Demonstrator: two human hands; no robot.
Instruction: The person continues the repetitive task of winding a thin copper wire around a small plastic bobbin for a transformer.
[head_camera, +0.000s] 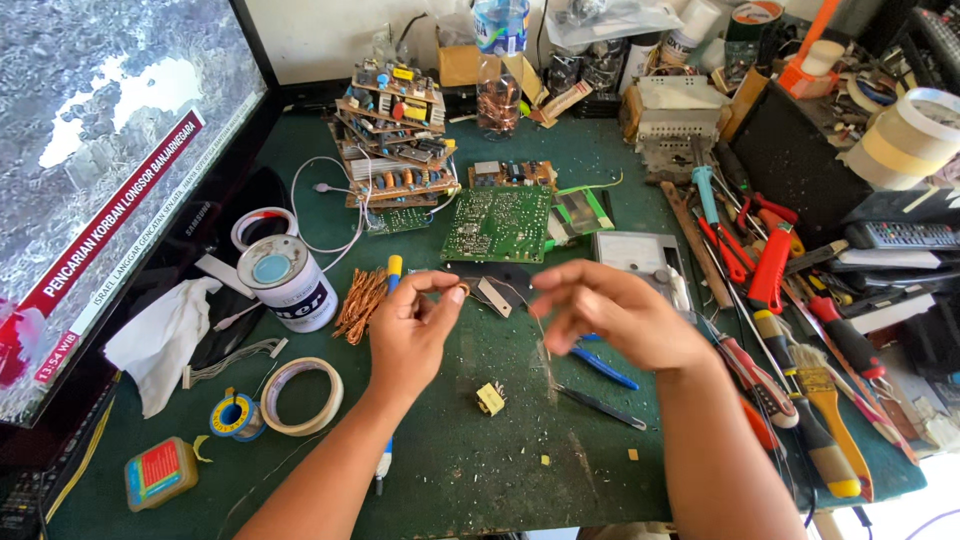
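Observation:
My left hand (412, 330) is raised over the green mat (470, 450), thumb and forefinger pinched on a small copper-coloured ring or wire loop (463, 290). My right hand (610, 312) hovers just to its right, fingers bent and blurred; a thin strand seems to hang down from it. A small yellow transformer part (490, 398) lies on the mat below the hands. A bundle of copper wire (360, 302) rests left of the left hand.
A green circuit board (498, 224) and a stack of boards (395, 130) lie behind the hands. A tin can (288, 282), tape rolls (300, 396) and a switched-on screen (100, 170) are at left. Screwdrivers, pliers and a brush (790, 330) crowd the right.

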